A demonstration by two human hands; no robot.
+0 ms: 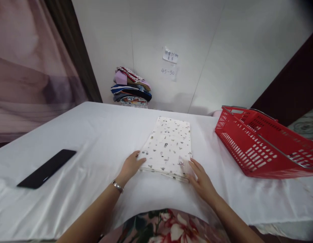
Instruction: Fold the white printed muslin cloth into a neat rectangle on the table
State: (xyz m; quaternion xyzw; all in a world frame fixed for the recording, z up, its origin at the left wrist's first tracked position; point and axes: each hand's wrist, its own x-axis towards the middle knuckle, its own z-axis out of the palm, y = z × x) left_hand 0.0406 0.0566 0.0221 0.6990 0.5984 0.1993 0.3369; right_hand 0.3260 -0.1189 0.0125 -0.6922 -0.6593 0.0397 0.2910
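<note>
A folded white cloth [168, 145] with small printed motifs lies flat in the middle of the white-covered table. Its layers show along the near edge. My left hand [130, 167] grips the near left corner, thumb on top and fingers at the side edge. At the near right corner, my right hand [201, 179] pinches the cloth, its thumb by the front edge and its fingers along the right side. The fingertips of both hands are partly hidden by the fabric.
A red plastic basket [257, 148] with metal handles stands on the right of the table [100, 131]. A black phone-like slab [47, 168] lies at the left. Stacked folded fabrics [132, 88] sit beyond the far edge, against the wall with paper notes [170, 55].
</note>
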